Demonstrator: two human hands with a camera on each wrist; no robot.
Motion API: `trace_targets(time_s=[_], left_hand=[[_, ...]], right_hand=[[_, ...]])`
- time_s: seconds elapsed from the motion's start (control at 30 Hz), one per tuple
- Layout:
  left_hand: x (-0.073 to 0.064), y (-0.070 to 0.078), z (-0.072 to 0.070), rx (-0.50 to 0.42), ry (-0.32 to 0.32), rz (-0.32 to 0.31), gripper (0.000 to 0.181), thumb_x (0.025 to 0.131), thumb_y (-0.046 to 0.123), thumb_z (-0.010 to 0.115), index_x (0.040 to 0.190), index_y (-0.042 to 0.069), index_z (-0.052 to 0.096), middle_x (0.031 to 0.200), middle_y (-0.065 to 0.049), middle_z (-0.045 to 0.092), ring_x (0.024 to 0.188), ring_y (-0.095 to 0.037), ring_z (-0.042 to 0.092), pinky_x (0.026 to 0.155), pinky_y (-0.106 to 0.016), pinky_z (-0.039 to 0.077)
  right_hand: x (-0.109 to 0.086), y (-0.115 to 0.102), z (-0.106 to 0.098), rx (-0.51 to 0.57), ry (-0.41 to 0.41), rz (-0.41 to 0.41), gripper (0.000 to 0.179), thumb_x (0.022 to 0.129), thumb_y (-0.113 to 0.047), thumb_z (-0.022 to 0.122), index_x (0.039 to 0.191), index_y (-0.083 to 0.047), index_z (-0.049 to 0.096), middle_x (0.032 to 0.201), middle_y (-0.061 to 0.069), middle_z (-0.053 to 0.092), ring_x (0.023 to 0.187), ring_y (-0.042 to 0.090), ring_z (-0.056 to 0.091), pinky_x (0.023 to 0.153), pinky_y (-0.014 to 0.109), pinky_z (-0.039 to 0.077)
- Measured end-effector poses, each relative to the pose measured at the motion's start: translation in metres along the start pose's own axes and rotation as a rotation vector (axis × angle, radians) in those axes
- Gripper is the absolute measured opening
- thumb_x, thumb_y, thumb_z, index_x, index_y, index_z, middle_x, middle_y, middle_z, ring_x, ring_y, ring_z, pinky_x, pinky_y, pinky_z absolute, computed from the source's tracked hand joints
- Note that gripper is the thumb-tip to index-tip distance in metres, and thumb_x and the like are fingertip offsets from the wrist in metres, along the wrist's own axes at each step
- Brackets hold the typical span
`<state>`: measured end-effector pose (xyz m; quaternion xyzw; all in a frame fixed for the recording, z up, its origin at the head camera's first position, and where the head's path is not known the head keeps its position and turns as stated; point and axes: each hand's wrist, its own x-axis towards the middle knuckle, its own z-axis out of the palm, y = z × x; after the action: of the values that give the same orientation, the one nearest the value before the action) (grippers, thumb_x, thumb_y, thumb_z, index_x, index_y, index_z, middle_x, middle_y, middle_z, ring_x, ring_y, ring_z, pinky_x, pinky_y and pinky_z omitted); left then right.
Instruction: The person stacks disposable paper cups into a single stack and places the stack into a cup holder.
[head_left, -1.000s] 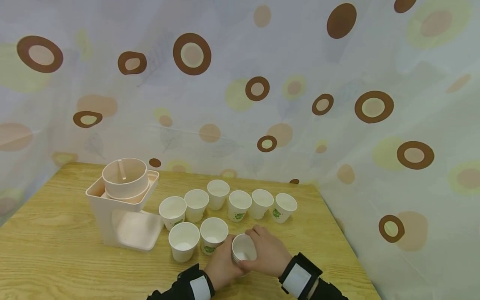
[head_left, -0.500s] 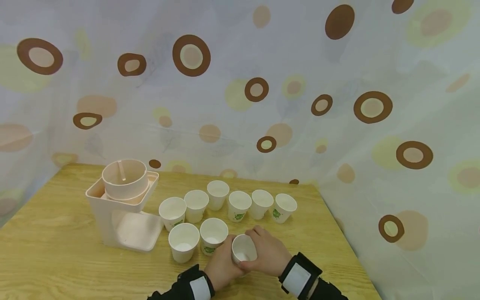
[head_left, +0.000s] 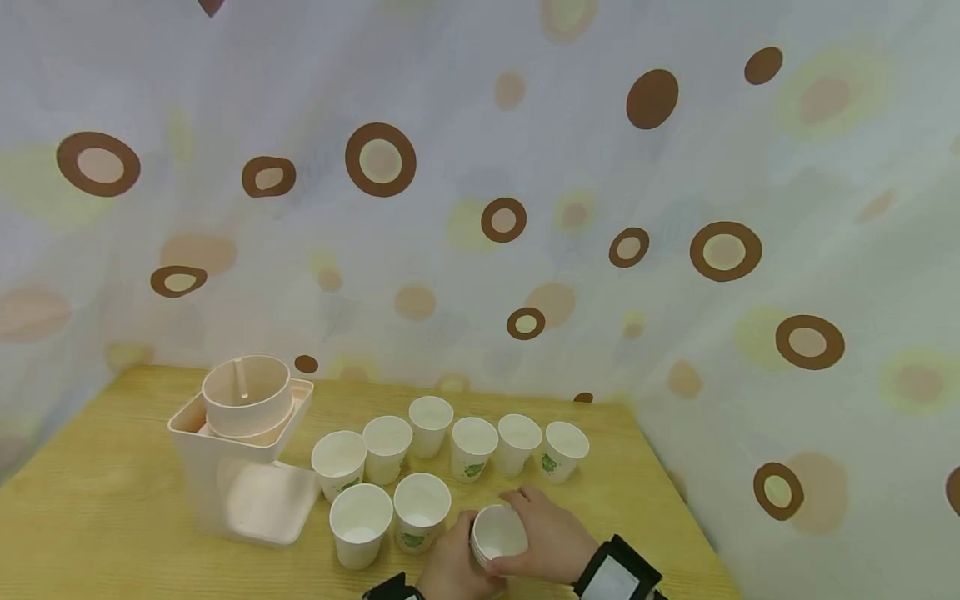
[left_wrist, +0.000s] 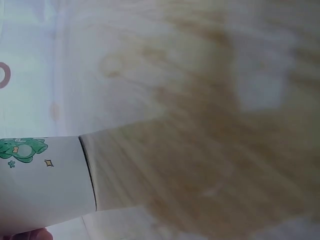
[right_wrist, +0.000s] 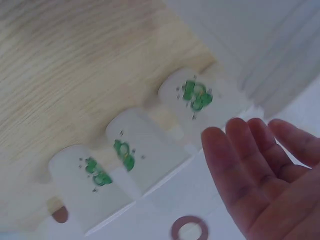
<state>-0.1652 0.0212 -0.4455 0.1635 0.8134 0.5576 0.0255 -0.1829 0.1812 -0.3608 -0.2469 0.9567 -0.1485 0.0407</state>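
In the head view, a short stack of white paper cups [head_left: 498,533] tilts with its mouth toward the camera. My left hand [head_left: 457,562] grips the stack from the left and below. On the other side, my right hand [head_left: 551,537] spans the rim, thumb near the front and fingers at the back. The left wrist view shows a cup wall with a green cartoon print [left_wrist: 40,185] and a fingertip [left_wrist: 40,234] under it. Stacked rims [right_wrist: 280,55] blur at the upper right of the right wrist view, beside my right fingers [right_wrist: 220,155].
Several paper cups stand upright: a pair, including a near cup [head_left: 360,521], left of my hands, and a back row, including a right-end cup [head_left: 562,450]. A cream-coloured appliance-like container [head_left: 225,475] with a round top stands at the left of the wooden table [head_left: 97,500].
The head view has tilted up, so the table sits lower in the frame. Both hands and the cup stack have shifted slightly right relative to the standing cups, which stay put.
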Motion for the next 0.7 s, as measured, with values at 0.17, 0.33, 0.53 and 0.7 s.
trace_targets(time_s=[0.17, 0.33, 0.53, 0.7], left_hand=[[-0.001, -0.004, 0.008, -0.048, 0.023, -0.026, 0.068, 0.063, 0.013, 0.084, 0.116, -0.004, 0.045, 0.114, -0.017, 0.059, 0.102, -0.036, 0.059, 0.089, -0.05, 0.047], [0.006, -0.005, 0.009, -0.085, 0.037, -0.048, 0.068, 0.064, 0.011, 0.083, 0.118, -0.004, 0.043, 0.116, -0.019, 0.057, 0.104, -0.038, 0.058, 0.089, -0.055, 0.044], [0.014, -0.002, 0.007, -0.035, 0.031, -0.053, 0.069, 0.063, 0.014, 0.084, 0.117, -0.002, 0.045, 0.115, -0.018, 0.059, 0.102, -0.036, 0.059, 0.088, -0.053, 0.046], [0.018, 0.001, 0.004, -0.027, 0.02, -0.033, 0.066, 0.064, 0.013, 0.083, 0.116, -0.003, 0.045, 0.113, -0.017, 0.058, 0.1, -0.035, 0.059, 0.087, -0.05, 0.047]], right_hand=[[0.016, 0.026, -0.009, 0.08, 0.118, 0.169, 0.078, 0.078, -0.052, 0.067, 0.13, 0.002, 0.047, 0.122, 0.019, 0.053, 0.107, 0.035, 0.056, 0.083, 0.048, 0.049], [0.045, 0.069, -0.018, 0.069, 0.248, 0.311, 0.079, 0.077, -0.035, 0.073, 0.133, 0.01, 0.039, 0.129, 0.033, 0.041, 0.119, 0.049, 0.042, 0.092, 0.055, 0.043], [0.069, 0.114, -0.013, 0.124, 0.264, 0.425, 0.094, 0.072, -0.032, 0.075, 0.138, 0.015, 0.026, 0.136, 0.039, 0.032, 0.123, 0.054, 0.035, 0.095, 0.06, 0.039], [0.073, 0.128, -0.007, 0.19, 0.255, 0.469, 0.098, 0.071, -0.031, 0.076, 0.137, 0.019, 0.021, 0.133, 0.042, 0.032, 0.122, 0.055, 0.035, 0.099, 0.059, 0.036]])
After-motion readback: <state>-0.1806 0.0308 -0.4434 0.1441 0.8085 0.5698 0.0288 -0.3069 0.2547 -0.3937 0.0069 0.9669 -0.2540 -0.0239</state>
